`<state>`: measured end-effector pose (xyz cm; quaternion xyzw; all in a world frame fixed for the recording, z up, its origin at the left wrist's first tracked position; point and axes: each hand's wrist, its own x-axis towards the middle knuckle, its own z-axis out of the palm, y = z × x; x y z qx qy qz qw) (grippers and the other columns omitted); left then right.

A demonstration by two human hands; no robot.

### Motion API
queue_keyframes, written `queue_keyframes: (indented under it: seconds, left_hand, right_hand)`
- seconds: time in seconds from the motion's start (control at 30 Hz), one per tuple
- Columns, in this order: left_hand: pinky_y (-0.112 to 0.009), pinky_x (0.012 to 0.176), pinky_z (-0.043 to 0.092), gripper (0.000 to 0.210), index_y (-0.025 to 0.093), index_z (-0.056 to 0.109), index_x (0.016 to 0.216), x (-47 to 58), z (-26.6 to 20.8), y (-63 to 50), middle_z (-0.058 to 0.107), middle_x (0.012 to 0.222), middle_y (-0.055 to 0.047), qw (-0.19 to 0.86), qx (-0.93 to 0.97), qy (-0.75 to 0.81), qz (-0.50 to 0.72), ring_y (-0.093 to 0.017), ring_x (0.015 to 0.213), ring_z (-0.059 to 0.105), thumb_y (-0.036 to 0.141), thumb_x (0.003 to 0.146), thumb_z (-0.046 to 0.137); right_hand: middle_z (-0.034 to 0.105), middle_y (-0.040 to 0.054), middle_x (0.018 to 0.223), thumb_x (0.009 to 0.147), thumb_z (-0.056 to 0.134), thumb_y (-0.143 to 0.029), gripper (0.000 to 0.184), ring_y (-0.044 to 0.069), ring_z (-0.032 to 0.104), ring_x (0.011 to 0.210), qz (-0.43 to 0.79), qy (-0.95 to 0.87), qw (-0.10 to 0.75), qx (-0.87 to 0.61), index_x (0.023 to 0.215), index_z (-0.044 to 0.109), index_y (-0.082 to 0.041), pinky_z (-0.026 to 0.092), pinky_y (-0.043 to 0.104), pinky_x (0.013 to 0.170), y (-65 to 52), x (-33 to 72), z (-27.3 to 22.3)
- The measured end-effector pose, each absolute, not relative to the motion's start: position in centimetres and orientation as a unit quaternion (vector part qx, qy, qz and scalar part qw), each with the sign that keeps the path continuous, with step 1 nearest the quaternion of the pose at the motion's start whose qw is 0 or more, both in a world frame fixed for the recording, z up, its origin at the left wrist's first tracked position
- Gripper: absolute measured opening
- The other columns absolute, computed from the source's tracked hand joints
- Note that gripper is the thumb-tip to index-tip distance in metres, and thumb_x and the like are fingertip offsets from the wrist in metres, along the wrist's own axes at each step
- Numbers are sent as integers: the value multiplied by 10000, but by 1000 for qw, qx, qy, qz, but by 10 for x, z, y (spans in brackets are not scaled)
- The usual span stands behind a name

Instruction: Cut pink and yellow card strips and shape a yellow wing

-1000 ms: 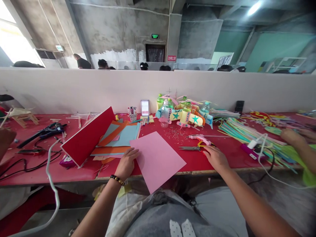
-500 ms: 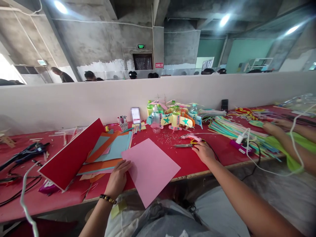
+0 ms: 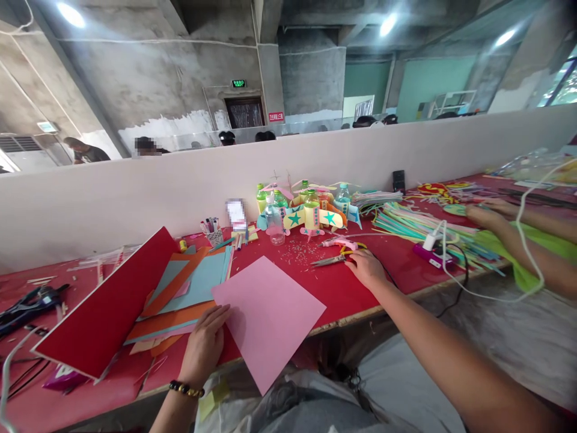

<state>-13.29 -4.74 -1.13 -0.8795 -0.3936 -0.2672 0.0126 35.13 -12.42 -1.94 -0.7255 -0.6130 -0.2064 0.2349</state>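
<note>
A square sheet of pink paper (image 3: 269, 322) reaches over the table's front edge, one corner hanging down above my lap. My left hand (image 3: 208, 337) grips its left corner, fingers on top; the thumb is hidden beneath. My right hand (image 3: 366, 268) is at the yellow handles of a pair of scissors (image 3: 329, 261), with fingers curled over them. The scissors lie on the red tabletop, their blades pointing left. Just behind them lies a pink glue gun (image 3: 340, 242). Left of my left hand, blue and orange paper sheets (image 3: 198, 276) are piled up.
A tilted red board (image 3: 108, 307) stands at left. Bottle planes with paper wings (image 3: 311, 213), a pen cup (image 3: 211, 233) and a phone (image 3: 236, 213) stand at the back. Coloured strips (image 3: 406, 225) and a purple power strip (image 3: 433, 255) lie right, near a co-worker's arms (image 3: 509, 231).
The view has swung slightly right, so things appear further left. My right hand has closed further around the scissors' handles. The pink paper stays in my left hand.
</note>
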Motion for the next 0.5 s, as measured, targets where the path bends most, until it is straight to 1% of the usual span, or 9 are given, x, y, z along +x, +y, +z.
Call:
queue_keyframes:
  seconds: [0.1, 0.2, 0.27, 0.33, 0.4, 0.5]
  left_hand:
    - [-416, 892, 503, 338, 188, 635, 1124, -130, -7, -56, 667, 1128, -65, 37, -866, -420, -270, -246, 1022, 586, 233, 893, 392]
    - [-434, 865, 485, 318, 192, 636, 1113, -123, -6, -68, 678, 1092, -80, 65, -857, -440, -262, -266, 967, 594, 291, 902, 420]
    - [-436, 866, 477, 311, 202, 638, 1109, -115, -6, -77, 676, 1099, -78, 61, -863, -438, -245, -273, 990, 592, 296, 900, 427]
    - [-438, 895, 466, 312, 211, 637, 1119, -105, -6, -83, 662, 1137, -74, 42, -874, -427, -229, -273, 1043, 582, 305, 902, 435]
    - [-451, 953, 438, 318, 222, 633, 1136, -93, -5, -86, 632, 1203, -71, 18, -886, -411, -215, -268, 1106, 561, 322, 908, 436]
    - [-508, 1042, 355, 337, 243, 598, 1199, -80, -1, -84, 582, 1280, -71, -15, -900, -393, -187, -262, 1184, 522, 313, 917, 426]
  right_hand:
    - [671, 125, 949, 853, 512, -242, 195, 271, 553, 953, -213, -613, 239, -722, 881, 689, -165, 437, 405, 898, -128, 347, -16]
    - [646, 125, 973, 866, 480, -215, 201, 268, 539, 983, -213, -622, 246, -712, 888, 674, -169, 418, 399, 926, -131, 343, -13]
    - [626, 124, 978, 875, 460, -204, 205, 269, 526, 1009, -210, -629, 254, -704, 853, 661, -176, 414, 391, 924, -133, 341, -11]
    - [612, 121, 940, 887, 443, -208, 218, 268, 527, 991, -203, -638, 261, -695, 793, 638, -183, 419, 389, 906, -134, 339, -9]
    - [603, 116, 875, 897, 437, -230, 232, 264, 538, 935, -192, -648, 269, -686, 752, 612, -185, 429, 392, 873, -135, 335, -9]
    - [604, 98, 790, 912, 426, -264, 245, 248, 559, 840, -168, -668, 282, -668, 753, 595, -186, 454, 379, 799, -140, 327, -11]
